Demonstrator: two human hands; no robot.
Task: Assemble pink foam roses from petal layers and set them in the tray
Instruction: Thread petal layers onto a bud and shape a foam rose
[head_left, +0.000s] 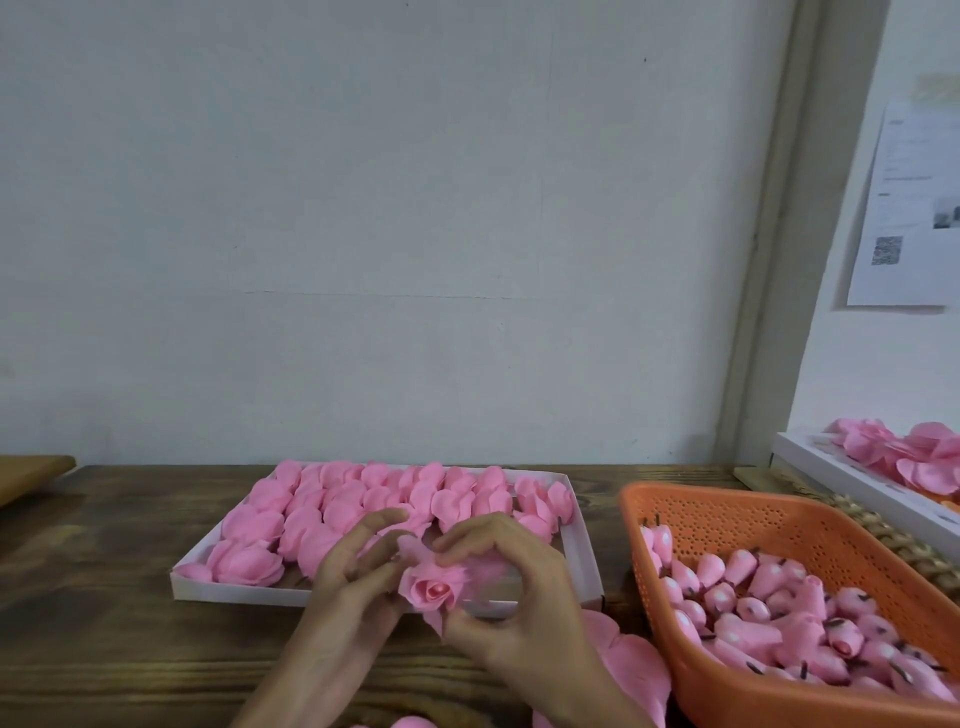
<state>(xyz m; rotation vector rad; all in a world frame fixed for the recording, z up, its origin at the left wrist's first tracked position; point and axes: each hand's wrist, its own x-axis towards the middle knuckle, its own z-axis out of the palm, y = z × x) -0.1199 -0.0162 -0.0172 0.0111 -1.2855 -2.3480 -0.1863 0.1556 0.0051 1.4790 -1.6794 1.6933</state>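
Rose (434, 592) pinched by left hand (347, 587) and right hand (519, 597); notice (906, 208) text blurred.

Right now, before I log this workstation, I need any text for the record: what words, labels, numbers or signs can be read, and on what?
sheet of paper on the right wall: lines of print, too blurred to read.
QR code on that sheet: no legible text.
far white tray, side: small dark marks, too small to read.
rose, near tray, orange basket: no text visible.
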